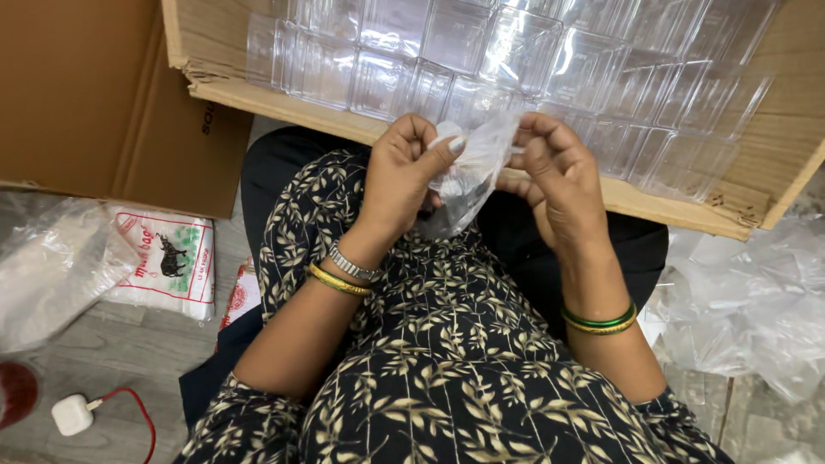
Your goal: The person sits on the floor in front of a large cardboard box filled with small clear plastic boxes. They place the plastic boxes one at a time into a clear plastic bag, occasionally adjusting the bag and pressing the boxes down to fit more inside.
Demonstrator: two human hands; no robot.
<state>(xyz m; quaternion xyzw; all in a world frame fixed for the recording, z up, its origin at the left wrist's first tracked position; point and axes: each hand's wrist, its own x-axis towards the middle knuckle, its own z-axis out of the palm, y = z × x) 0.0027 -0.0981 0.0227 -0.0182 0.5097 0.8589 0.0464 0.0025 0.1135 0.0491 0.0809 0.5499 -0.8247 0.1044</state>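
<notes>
My left hand [404, 176] and my right hand [559, 176] both pinch a small clear plastic bag [471, 176] over my lap, each gripping one side of its upper edge. Something dark sits in the bottom of the bag; I cannot tell what it is. Just beyond my hands stands an open cardboard box [687, 215] packed with several clear plastic containers [516, 51].
A second cardboard box [94, 94] stands at the left. On the floor to the left lie plastic bags [51, 266], a printed white sack [168, 262] and a white charger [73, 414] with a red cable. Crumpled clear plastic [748, 301] is heaped at the right.
</notes>
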